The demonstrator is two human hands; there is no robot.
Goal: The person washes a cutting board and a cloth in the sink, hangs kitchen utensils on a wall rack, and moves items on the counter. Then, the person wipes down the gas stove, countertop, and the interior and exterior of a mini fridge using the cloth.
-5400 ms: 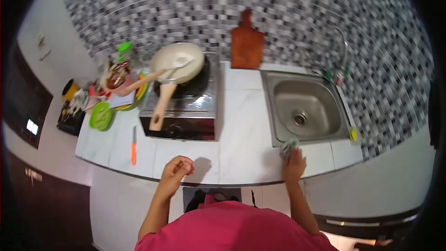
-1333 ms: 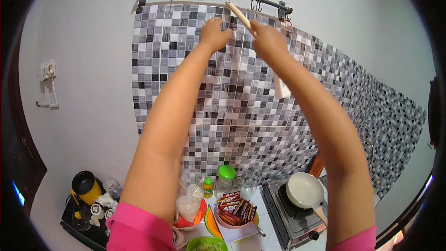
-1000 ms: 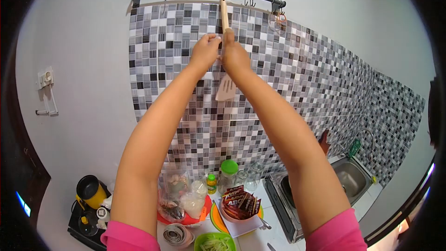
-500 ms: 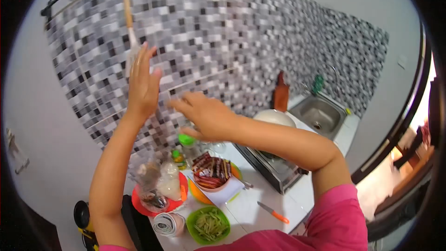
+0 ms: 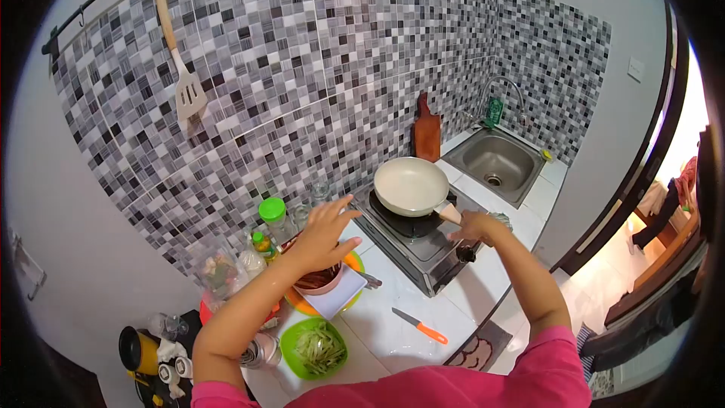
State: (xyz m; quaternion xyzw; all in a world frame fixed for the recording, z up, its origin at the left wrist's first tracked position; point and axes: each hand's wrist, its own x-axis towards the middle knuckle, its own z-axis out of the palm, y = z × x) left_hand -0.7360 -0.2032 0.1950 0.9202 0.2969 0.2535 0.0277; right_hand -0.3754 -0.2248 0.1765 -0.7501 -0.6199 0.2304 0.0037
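My right hand [image 5: 480, 229] is closed round the end of the wooden handle of a cream frying pan [image 5: 410, 183], which sits over the stove [image 5: 411, 253]. Fingers spread and empty, my left hand [image 5: 325, 238] hovers above a pink bowl [image 5: 319, 287] of dark red sachets. That bowl rests on a white tray [image 5: 337, 298] and an orange-green plate. A slotted spatula [image 5: 190, 94] with a wooden handle hangs from a hook on the wall rail, touched by neither hand. Near the counter's front lies an orange-handled knife [image 5: 432, 333].
A green bowl [image 5: 315, 349] holds cut vegetables. Jars, including one with a green lid [image 5: 272, 209], stand by the tiled wall. A brown cutting board [image 5: 427, 132] leans beside the steel sink [image 5: 495, 162]. At the far right, part of a person [image 5: 664, 208] shows past the doorway.
The spatula, earlier in my right hand, now hangs from the rail. Both hands have come down from the wall, my right to the pan handle. The view has turned toward the stove and sink.
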